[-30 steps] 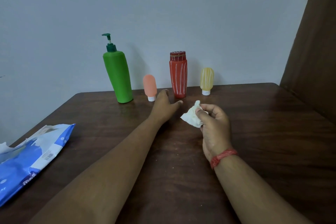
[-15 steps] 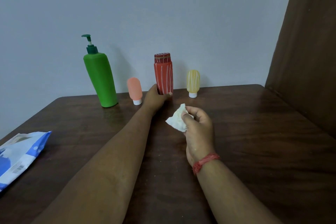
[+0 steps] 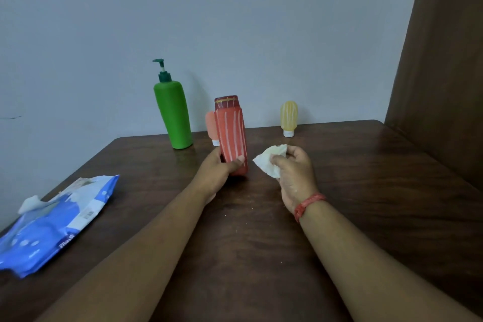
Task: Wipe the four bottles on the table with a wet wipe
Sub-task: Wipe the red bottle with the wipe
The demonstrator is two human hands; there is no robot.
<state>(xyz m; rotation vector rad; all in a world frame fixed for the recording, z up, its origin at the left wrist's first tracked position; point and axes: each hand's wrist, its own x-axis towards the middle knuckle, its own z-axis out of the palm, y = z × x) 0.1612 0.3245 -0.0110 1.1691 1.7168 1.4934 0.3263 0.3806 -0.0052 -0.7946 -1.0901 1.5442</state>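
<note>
L hand (image 3: 218, 170) grips the red striped bottle (image 3: 232, 136) low on its body, thumb across the front; bottle near upright, long axis vertical, cap up, toward table (image 3: 366, 191) centre. R hand (image 3: 292, 172) pinches a crumpled wet wipe (image 3: 269, 162) just beside it, not touching. Along far edge: green pump bottle (image 3: 173, 115), pink tube (image 3: 211, 125) partly hidden behind red one, yellow tube (image 3: 288, 117), both cap-down. Blue wipes pack (image 3: 52, 225) at left edge.

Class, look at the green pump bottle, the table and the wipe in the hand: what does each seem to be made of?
Green pump bottle: likely plastic, smooth with an even, soft sheen. Table: wood or wood-look laminate, dark brown with grain streaks and a slight gloss. Wipe: soft white fabric-like sheet, crumpled in the right hand.
</note>
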